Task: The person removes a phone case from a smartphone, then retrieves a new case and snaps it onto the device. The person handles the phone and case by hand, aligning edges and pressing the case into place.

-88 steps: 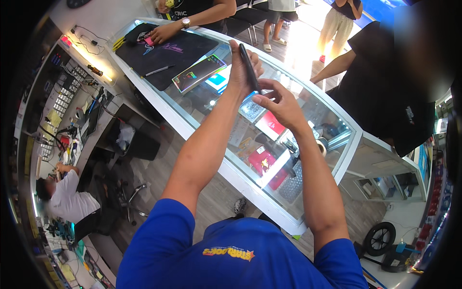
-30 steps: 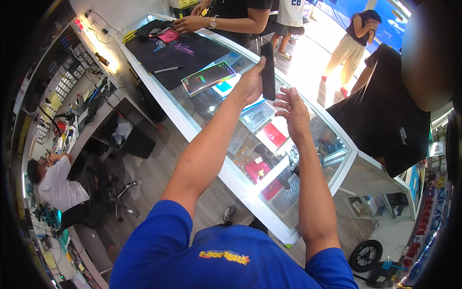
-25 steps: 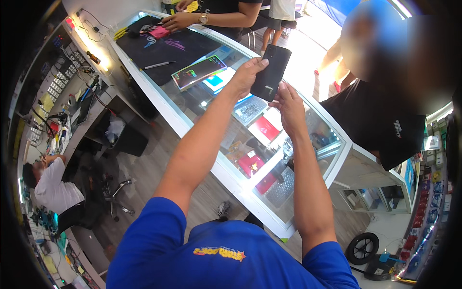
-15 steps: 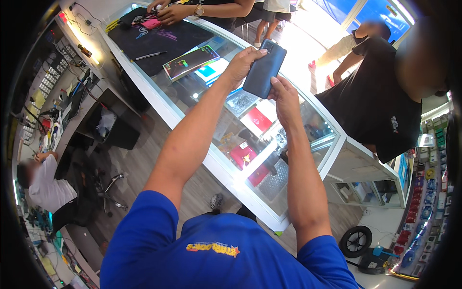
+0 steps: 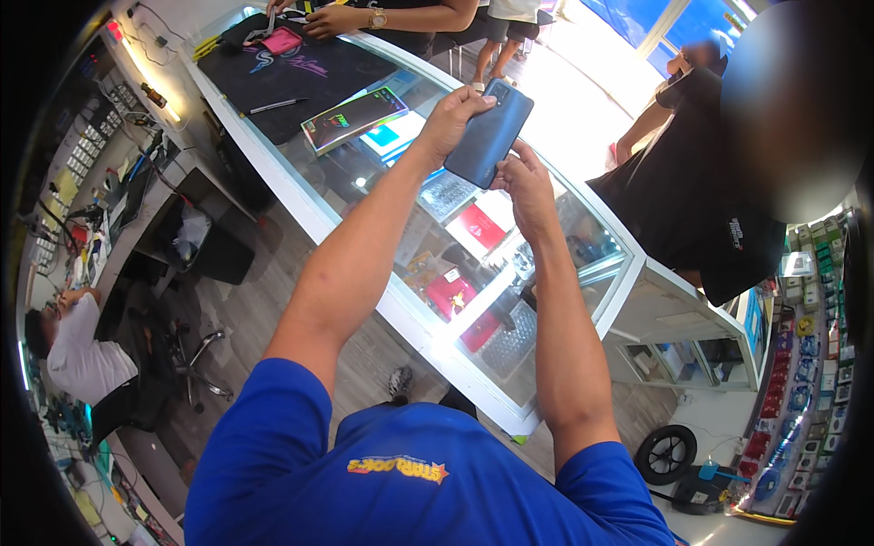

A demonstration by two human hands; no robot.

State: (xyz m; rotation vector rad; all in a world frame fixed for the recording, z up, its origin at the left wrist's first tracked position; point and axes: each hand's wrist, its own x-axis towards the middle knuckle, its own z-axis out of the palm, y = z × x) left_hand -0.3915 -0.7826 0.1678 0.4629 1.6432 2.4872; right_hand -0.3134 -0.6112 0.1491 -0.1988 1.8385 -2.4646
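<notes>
A dark blue smartphone (image 5: 492,136) is held tilted over the glass counter, its back with the camera bump facing me. My left hand (image 5: 448,125) grips its upper left edge, the thumb lying on the back near the cameras. At the lower right edge, my right hand (image 5: 525,184) pinches the phone with thumb and fingers; some fingertips are hidden behind it. Beneath is the glass display counter (image 5: 320,229) with several boxes inside. Left of my left hand, a boxed item with a shiny rainbow edge (image 5: 355,119) lies on the counter top.
A black mat (image 5: 289,76) holds a pen (image 5: 279,106). Another person's hands (image 5: 333,22) work there by a pink phone case (image 5: 281,39). Someone in a black shirt (image 5: 692,196) leans at the right side. A seated person (image 5: 89,355) is at the left workbench; a bin (image 5: 218,253) stands beside it.
The phone has shifted slightly left and tilted further over to the right, both hands still on it. At the mat, the other person's hands have moved a little.
</notes>
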